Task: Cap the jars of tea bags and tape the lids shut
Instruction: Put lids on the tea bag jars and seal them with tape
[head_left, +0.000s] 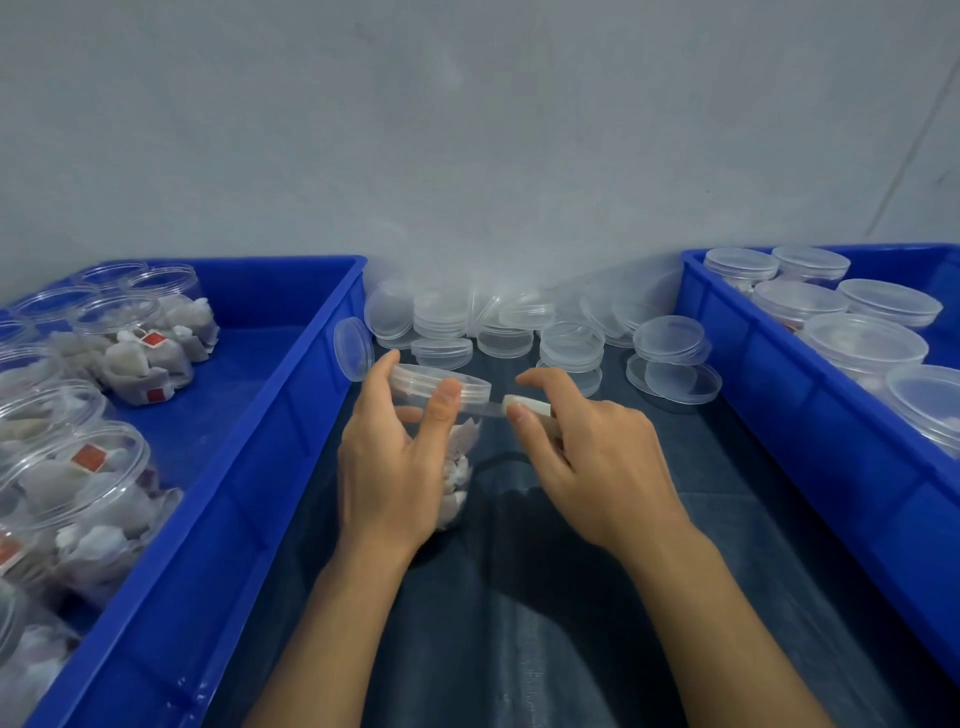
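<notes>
My left hand (395, 457) grips the lidded clear plastic jar of tea bags (441, 415) on the dark cloth while my right hand (587, 457) pinches a clear tape strip (485, 410) at its lid; many open jars (78, 467) wait.

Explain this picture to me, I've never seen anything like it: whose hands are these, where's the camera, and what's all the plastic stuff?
There is no machine here. The one picture comes from a camera worn on a person's head, looking down at their own two bare hands. The left hand grips a clear jar of tea bags with its lid already on. The right hand holds a small tape roll, and a strip of clear tape runs from it to the jar just under the lid. Loose clear lids lie piled on the dark cloth behind. The left blue bin holds uncapped jars of tea bags; the right blue bin holds capped jars.
</notes>
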